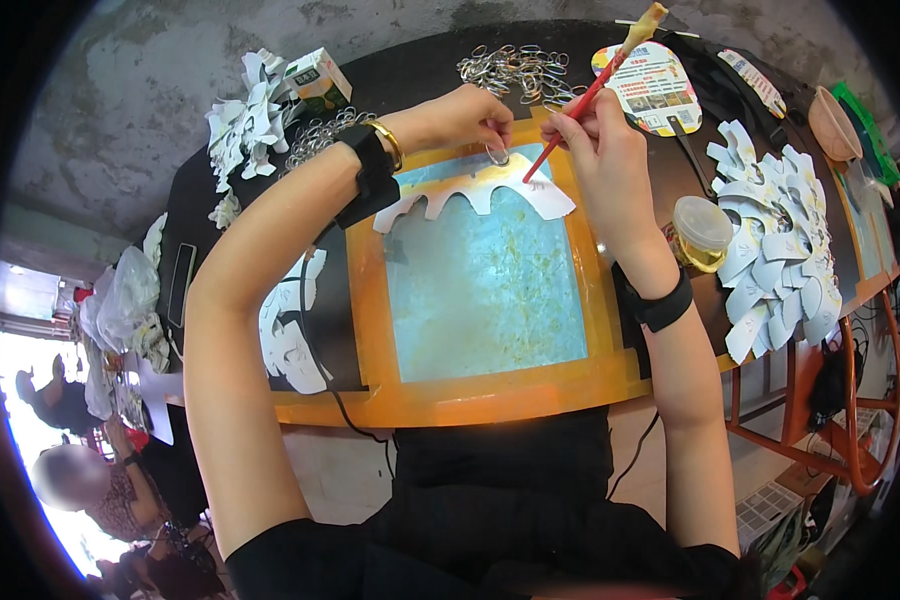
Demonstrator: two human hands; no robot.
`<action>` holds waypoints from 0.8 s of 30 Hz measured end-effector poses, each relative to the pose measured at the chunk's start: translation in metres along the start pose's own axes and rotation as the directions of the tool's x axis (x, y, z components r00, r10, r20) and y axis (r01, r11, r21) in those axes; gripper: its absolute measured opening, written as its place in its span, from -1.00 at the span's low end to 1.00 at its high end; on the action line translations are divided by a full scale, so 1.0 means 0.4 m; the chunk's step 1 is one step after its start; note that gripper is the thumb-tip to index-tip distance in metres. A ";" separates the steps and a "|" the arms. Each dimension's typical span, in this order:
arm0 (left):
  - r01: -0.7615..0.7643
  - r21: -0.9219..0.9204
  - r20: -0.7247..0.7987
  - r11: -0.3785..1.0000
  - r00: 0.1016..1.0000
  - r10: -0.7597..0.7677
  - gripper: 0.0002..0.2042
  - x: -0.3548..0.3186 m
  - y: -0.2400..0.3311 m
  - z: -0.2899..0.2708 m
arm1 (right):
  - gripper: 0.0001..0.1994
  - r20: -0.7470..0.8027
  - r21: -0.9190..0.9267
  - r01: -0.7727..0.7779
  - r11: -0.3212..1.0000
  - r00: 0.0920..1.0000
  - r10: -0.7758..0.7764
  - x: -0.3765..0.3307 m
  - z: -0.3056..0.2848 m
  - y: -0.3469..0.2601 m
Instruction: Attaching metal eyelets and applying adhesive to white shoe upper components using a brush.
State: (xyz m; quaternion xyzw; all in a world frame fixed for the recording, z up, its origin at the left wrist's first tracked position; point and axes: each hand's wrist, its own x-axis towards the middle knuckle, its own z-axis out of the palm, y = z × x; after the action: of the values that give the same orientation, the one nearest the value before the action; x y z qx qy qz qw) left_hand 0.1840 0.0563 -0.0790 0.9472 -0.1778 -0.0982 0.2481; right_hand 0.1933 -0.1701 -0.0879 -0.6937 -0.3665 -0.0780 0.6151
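My left hand (478, 118) is closed in a pinch at the far edge of the work mat, with a small metal wire ring (498, 156) poking out under the fingertips. The ring meets the upper edge of a white scalloped piece (470, 196), which looks like paper or card. Yellowish smears run along that edge. My right hand (606, 150) grips a slim red stick (547, 156) with a yellowish wrapped upper end. Its lower tip touches the white piece right of the ring. Beneath lies a pale blue mat (480, 300) bordered by orange-yellow tape, stained yellow in places.
Metal rings (510, 72) are heaped at the far side. Stacked white scalloped pieces (770, 240) lie right, beside a clear plastic tub (703, 222). More white pieces (245, 120), a small carton (317, 80) and a phone (181, 284) lie left. A fan (655, 85) lies far right.
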 end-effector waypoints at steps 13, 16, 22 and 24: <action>0.067 -0.037 -0.008 0.997 0.998 -0.067 -0.81 -0.022 0.024 0.009 | -0.84 -0.002 0.004 -0.002 1.000 1.000 0.002 -0.001 -0.003 0.005; -0.012 -0.027 -0.036 1.000 0.999 0.011 -0.80 -0.027 0.019 0.023 | -0.84 -0.009 0.002 0.003 1.000 1.000 -0.003 -0.003 -0.002 0.001; 0.009 -0.055 -0.047 0.998 0.999 -0.011 -0.81 -0.027 0.011 0.032 | -0.83 -0.004 -0.005 -0.011 1.000 1.000 0.011 0.001 -0.002 0.001; 0.009 -0.058 -0.053 0.998 0.998 -0.012 -0.81 -0.026 0.008 0.034 | -0.83 -0.005 -0.001 -0.009 1.000 1.000 0.009 0.003 -0.001 0.003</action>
State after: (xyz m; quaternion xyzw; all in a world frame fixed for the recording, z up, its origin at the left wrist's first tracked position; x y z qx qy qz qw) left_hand 0.1700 0.0519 -0.0881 0.9428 -0.1632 -0.0791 0.2796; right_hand 0.1952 -0.1698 -0.0882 -0.6955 -0.3620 -0.0773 0.6159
